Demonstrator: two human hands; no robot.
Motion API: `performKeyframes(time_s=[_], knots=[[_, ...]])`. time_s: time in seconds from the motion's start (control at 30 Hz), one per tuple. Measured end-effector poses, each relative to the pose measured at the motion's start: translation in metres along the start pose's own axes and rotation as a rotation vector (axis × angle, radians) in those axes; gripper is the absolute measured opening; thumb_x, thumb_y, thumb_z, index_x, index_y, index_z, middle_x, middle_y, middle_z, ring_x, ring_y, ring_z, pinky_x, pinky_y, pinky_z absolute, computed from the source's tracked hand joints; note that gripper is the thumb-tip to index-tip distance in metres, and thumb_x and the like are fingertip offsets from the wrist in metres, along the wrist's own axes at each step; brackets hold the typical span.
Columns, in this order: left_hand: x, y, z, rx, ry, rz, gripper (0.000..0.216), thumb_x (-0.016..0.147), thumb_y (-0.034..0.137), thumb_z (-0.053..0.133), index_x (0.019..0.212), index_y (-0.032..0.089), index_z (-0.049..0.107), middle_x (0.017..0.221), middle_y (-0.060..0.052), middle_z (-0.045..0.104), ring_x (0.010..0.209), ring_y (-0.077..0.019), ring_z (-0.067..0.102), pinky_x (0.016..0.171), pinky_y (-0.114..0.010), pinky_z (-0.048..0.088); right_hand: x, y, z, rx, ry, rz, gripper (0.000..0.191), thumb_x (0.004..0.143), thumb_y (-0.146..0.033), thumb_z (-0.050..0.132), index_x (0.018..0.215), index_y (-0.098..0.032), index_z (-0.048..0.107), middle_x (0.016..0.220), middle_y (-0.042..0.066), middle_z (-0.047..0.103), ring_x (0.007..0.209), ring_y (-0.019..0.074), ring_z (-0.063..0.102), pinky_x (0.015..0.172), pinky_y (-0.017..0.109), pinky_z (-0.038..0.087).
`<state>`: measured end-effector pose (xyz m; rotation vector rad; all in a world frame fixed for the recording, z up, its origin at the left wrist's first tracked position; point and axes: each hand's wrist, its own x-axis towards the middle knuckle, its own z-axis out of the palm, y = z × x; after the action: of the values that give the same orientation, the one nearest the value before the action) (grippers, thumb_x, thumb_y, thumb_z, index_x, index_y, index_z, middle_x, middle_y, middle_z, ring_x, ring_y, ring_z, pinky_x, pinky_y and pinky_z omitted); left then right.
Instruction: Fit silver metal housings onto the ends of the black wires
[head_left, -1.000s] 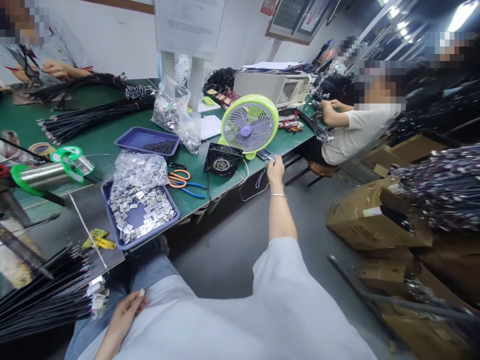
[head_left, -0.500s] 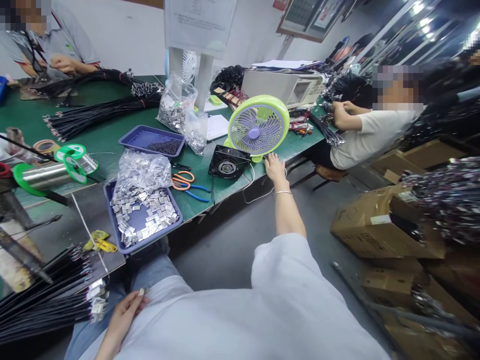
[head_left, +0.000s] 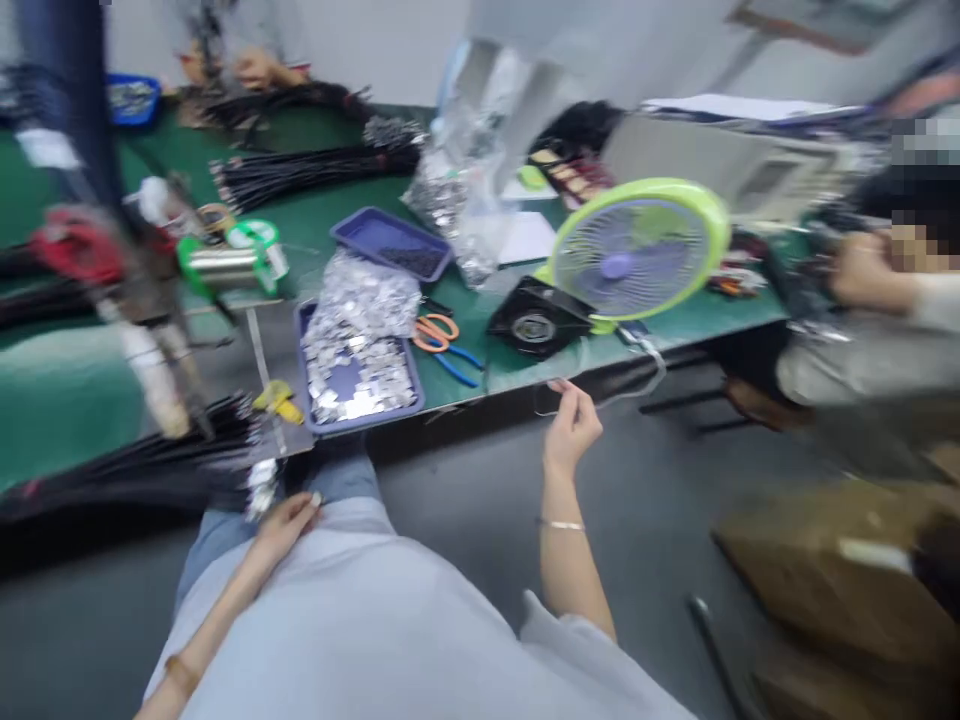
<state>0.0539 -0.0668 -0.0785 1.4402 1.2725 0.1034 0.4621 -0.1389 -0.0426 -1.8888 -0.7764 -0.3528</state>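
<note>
My left hand (head_left: 287,522) lies at my lap, thumb and finger pinched on a small silvery piece (head_left: 316,498) whose exact kind is unclear. Just beyond it, a blue-purple tray (head_left: 365,407) holds many flat metal pieces, partly under a clear plastic bag (head_left: 364,290). My right hand (head_left: 571,425) hangs in the air in front of the table edge, its fingers curled together; whether anything is between them cannot be made out. A thin white cable (head_left: 649,370) runs close to its fingertips. The green and purple fan (head_left: 637,250) stands beyond, its blades blurred, beside a black square fan (head_left: 536,318).
Orange-and-blue-handled pliers (head_left: 450,350) lie right of the tray. A second tray (head_left: 394,245) holds small dark parts. Solder spools (head_left: 232,262) and bundles of black cables (head_left: 315,172) are on the left. A co-worker's arm (head_left: 885,280) shows at right, above cardboard boxes (head_left: 840,550).
My right hand has left the base of the green fan and drawn back toward me, its spread fingers now curled. My view has swung left. The left hand keeps its pinch.
</note>
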Motion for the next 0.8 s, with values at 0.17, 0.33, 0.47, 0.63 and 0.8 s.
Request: performKeyframes(time_s=[0.17,0.33,0.47,0.63,0.8], knots=[[-0.022,-0.013,0.000,-0.089,0.024,0.009,0.043,0.073,0.060,0.065,0.066,0.018,0.067,0.064,-0.002,0.069,0.067,-0.0179,0.058,0.068,-0.027,0.046,-0.062,-0.083,0.005,0.441,-0.133,-0.028,0.024,0.094,-0.040,0.061,0.092,-0.022,0.076,0.069,0.001,0.075,0.052,0.0198,0.070,0.054,0.032,0.055],[-0.059,-0.018,-0.027,-0.086,-0.023,0.114,0.029,0.084,0.040,0.063,0.075,0.015,0.075,0.067,-0.001,0.072,0.066,-0.0156,0.059,0.065,-0.024,0.044,-0.104,-0.163,0.020,0.672,-0.443,-0.252,0.018,0.097,-0.035,0.061,0.098,-0.030,0.078,0.069,-0.001,0.075,0.055,0.0199,0.072,0.053,0.034,0.059],[-0.085,-0.015,-0.069,-0.055,0.004,0.267,0.032,0.095,0.039,0.057,0.083,0.016,0.076,0.081,-0.005,0.078,0.077,-0.0175,0.067,0.069,-0.025,0.049,-0.139,-0.204,0.050,0.537,-0.802,-0.663,0.021,0.094,-0.032,0.071,0.115,-0.030,0.075,0.102,0.005,0.082,0.101,0.0264,0.079,0.095,0.047,0.064],[-0.069,-0.006,-0.116,0.210,0.467,0.844,0.024,0.101,0.031,0.059,0.090,0.017,0.074,0.084,-0.006,0.077,0.077,-0.0163,0.067,0.076,-0.030,0.053,-0.166,-0.222,0.074,0.427,-0.865,-0.789,0.013,0.097,-0.025,0.065,0.098,-0.030,0.077,0.104,0.002,0.082,0.117,0.0252,0.074,0.125,0.061,0.041],[-0.018,0.005,-0.129,0.601,0.642,1.067,0.030,0.105,0.021,0.049,0.088,0.016,0.073,0.084,-0.009,0.071,0.082,-0.0207,0.061,0.076,-0.035,0.049,-0.164,-0.248,0.045,0.566,-0.889,-0.674,0.021,0.100,-0.021,0.059,0.102,-0.029,0.079,0.078,-0.004,0.078,0.071,0.0145,0.075,0.109,0.046,0.059]])
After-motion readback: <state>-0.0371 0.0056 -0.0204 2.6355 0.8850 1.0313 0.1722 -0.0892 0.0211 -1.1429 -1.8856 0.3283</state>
